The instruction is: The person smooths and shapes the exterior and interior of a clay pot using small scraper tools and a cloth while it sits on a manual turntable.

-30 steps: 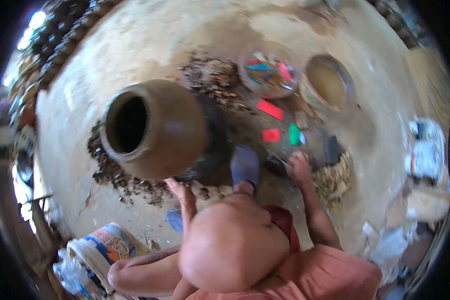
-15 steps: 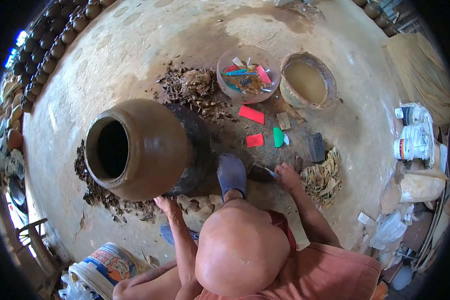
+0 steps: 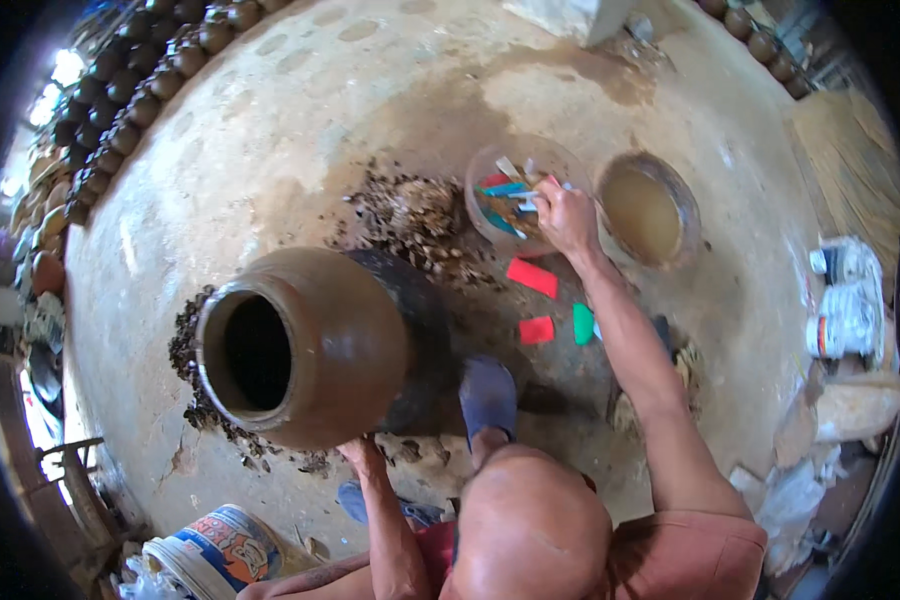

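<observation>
A large brown clay pot (image 3: 345, 340) with a wide round mouth lies tilted toward the left against a dark rounded base (image 3: 420, 340). My left hand (image 3: 362, 457) touches the pot's lower side; its fingertips are hidden beneath the curve. My right hand (image 3: 570, 218) reaches over a translucent plastic basin (image 3: 480, 222), fingers closed among the tools in it. A thin white tool (image 3: 528, 196) shows at the fingers, but what they grip cannot be made out. Red flat pieces (image 3: 532, 278) and a green scraper (image 3: 583, 324) lie on the floor below the basin.
A tub of cloudy water (image 3: 646, 212) stands right of the basin. Clay scraps (image 3: 415, 215) cover the floor behind the pot. My shoe (image 3: 488, 395) is planted between pot and tools. A printed bucket (image 3: 225, 548) stands lower left; stacked round pots (image 3: 120, 110) fill the upper left.
My right hand has moved up and away from the dark blade-like piece and cloth on the floor to the tool basin. My left hand stays at the pot. The whole view has shifted slightly.
</observation>
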A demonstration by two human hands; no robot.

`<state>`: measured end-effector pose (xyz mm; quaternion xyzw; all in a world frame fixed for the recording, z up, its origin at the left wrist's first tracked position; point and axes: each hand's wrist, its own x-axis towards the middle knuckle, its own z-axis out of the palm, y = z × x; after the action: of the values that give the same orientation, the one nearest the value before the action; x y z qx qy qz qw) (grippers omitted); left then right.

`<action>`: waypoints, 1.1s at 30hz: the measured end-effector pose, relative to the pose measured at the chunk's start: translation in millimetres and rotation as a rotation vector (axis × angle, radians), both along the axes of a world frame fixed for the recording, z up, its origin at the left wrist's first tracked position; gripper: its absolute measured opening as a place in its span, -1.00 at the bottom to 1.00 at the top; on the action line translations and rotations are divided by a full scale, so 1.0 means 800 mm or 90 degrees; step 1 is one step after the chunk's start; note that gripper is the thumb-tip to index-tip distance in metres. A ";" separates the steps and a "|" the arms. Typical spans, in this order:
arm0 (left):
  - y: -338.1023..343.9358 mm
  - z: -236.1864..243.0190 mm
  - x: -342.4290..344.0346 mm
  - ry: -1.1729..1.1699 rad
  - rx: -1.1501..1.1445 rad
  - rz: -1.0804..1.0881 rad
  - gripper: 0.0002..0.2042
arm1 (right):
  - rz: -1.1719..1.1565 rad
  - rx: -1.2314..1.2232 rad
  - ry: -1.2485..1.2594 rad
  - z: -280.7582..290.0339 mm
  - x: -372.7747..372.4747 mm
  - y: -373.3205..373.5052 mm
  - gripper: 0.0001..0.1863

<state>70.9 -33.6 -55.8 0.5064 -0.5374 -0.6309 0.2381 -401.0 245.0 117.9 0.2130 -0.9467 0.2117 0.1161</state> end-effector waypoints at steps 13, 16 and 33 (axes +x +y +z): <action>0.009 0.016 -0.040 0.117 0.203 0.094 -0.47 | 0.067 0.267 -0.028 -0.089 -0.094 -0.035 -0.82; -0.037 0.027 -0.026 0.135 0.110 0.141 -0.58 | -0.014 0.096 -0.048 -0.035 -0.059 -0.058 -0.80; -0.187 0.111 -0.135 0.138 0.006 0.175 -0.51 | 0.564 -0.404 -0.120 0.224 0.158 -0.228 -0.66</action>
<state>-37.1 -182.8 33.4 0.5054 -0.4315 -0.6455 0.3764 -274.5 63.0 297.4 0.5256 -0.6628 0.5333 -0.0104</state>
